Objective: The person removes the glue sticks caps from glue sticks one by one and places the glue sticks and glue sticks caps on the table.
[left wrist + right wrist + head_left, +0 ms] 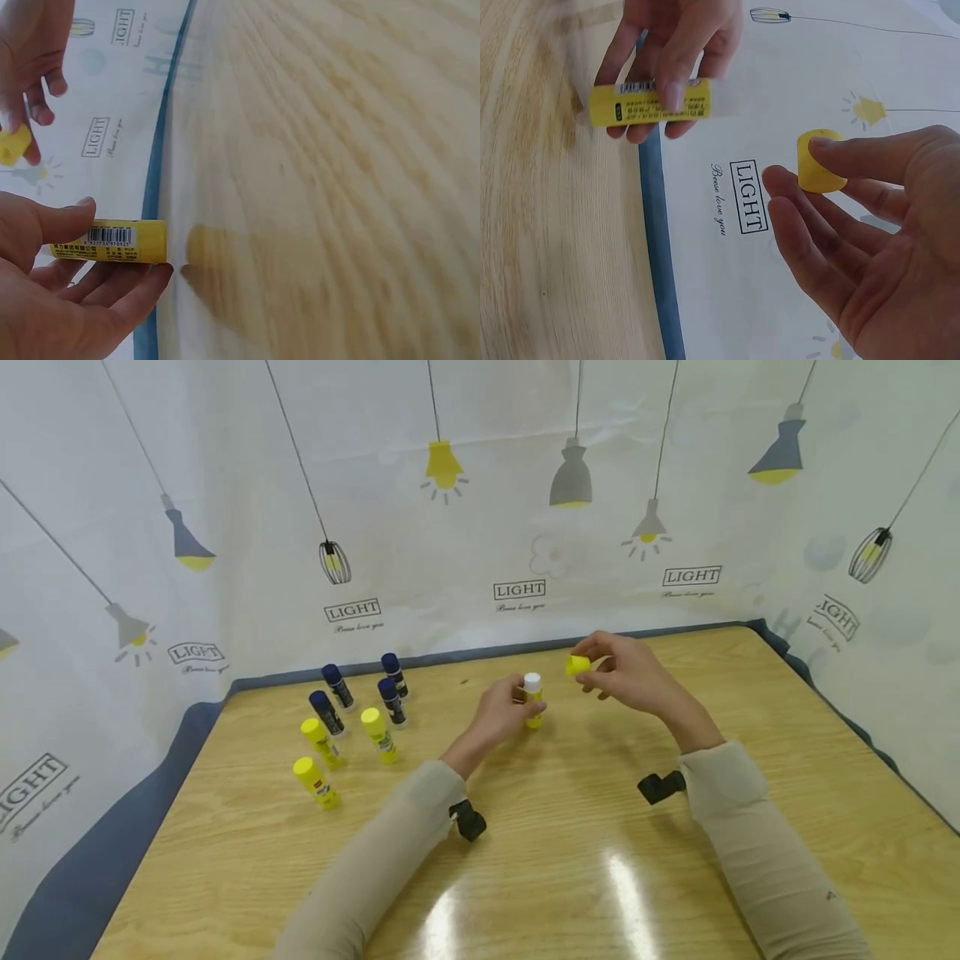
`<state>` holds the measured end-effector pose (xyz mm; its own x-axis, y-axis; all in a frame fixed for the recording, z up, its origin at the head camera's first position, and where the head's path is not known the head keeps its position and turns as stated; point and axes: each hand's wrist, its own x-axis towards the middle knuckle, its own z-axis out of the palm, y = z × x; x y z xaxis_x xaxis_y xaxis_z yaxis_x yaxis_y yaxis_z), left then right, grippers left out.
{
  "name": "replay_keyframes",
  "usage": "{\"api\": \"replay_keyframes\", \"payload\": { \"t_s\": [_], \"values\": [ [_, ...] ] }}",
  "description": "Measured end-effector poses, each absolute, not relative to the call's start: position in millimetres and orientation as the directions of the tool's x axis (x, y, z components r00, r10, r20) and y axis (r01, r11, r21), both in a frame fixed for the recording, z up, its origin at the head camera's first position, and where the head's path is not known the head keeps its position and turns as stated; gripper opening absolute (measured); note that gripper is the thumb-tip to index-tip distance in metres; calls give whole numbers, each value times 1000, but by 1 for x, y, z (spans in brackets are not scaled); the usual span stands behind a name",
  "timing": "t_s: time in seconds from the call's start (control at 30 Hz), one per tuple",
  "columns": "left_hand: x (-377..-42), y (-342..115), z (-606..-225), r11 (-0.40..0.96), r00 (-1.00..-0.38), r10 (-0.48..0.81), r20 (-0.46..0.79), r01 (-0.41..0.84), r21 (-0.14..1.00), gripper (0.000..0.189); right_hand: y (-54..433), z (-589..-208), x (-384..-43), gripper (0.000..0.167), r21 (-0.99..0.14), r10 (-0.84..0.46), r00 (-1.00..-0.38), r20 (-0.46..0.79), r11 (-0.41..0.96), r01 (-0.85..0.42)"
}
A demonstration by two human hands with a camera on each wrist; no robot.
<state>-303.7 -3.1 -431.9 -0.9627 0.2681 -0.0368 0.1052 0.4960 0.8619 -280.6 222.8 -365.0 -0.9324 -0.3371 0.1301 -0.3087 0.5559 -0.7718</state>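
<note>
Long beige cloth left sleeve [375,877]: matt, softly creased along the forearm
Broad beige cloth left cuff [438,783]: a band ending at the wrist
Small black angular left wrist block [469,821]: at the cuff's inner side
Long beige cloth right sleeve [780,860]: matching, lightly wrinkled
Small dark mark [831,896]: on the right forearm, too small to read
Broad beige cloth right cuff [723,781]: visible edge
Black angular right wrist block [662,787]: bent outline
Left hand [498,714], right hand [630,675]: bare

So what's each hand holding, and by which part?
Left hand: an uncapped glue stick, by its yellow barrel. Right hand: a yellow cap, pinched by its sides.
</note>
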Motion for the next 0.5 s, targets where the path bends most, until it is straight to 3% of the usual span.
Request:
{"api": "replay_keyframes", "payload": {
  "t_s": [0.5],
  "values": [
    [-325, 36, -434, 483, -967, 254, 5, 131, 866, 31, 229, -365, -283, 34, -795, -308, -945, 109, 544, -269]
  ]
}}
